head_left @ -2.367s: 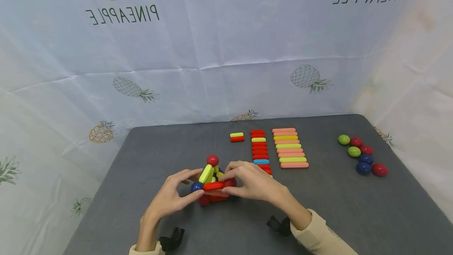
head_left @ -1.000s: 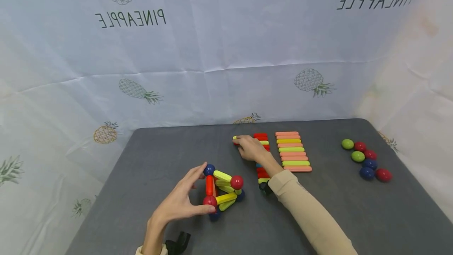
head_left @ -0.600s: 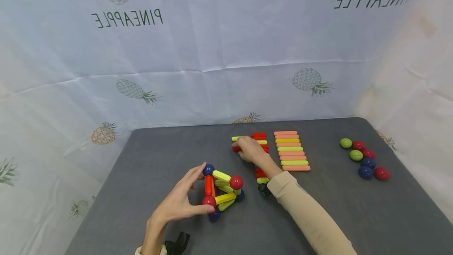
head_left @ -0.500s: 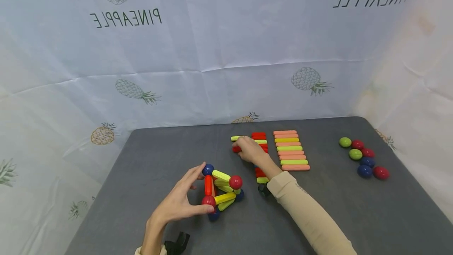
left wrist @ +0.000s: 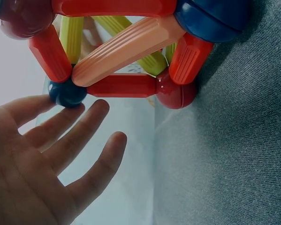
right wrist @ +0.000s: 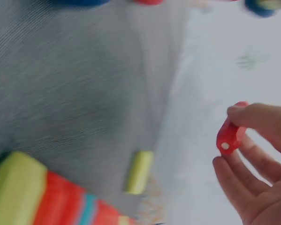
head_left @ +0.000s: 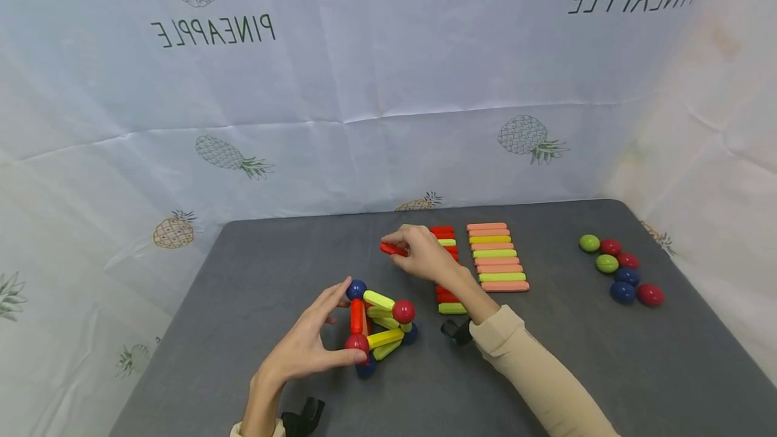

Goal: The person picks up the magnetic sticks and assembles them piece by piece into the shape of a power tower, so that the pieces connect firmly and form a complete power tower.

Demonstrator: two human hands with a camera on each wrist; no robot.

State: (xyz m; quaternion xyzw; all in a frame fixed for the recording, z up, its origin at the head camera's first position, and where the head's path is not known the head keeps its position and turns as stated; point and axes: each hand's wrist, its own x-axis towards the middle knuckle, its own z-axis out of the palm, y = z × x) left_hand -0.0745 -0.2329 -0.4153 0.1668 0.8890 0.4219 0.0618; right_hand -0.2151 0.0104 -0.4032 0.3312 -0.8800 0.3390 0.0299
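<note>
A frame of magnetic sticks and balls (head_left: 356, 315) sits on the table in front of me, with red, yellow and salmon sticks between red and blue balls. My left hand (head_left: 303, 349) spans its left side, thumb at a red ball (head_left: 357, 343) and fingertips at a blue ball (head_left: 356, 289). In the left wrist view, fingers of that hand (left wrist: 51, 164) touch a blue ball (left wrist: 67, 93). Behind the frame, my right hand (head_left: 427, 255) pinches a red magnetic stick (head_left: 393, 249) between thumb and fingers; the right wrist view shows the stick's (right wrist: 230, 133) round silvery end.
Right of the frame lies a column of mostly red sticks (head_left: 445, 299), partly hidden by my right arm. Beside it is a row of salmon and yellow sticks (head_left: 498, 261). Several loose balls (head_left: 624, 275) lie at far right. A patterned cloth (head_left: 364, 86) hangs behind.
The frame was turned, and my left hand stayed at it. My right hand left it, reached back to the small pair of sticks, and has now lifted the red one, moving slightly left.
</note>
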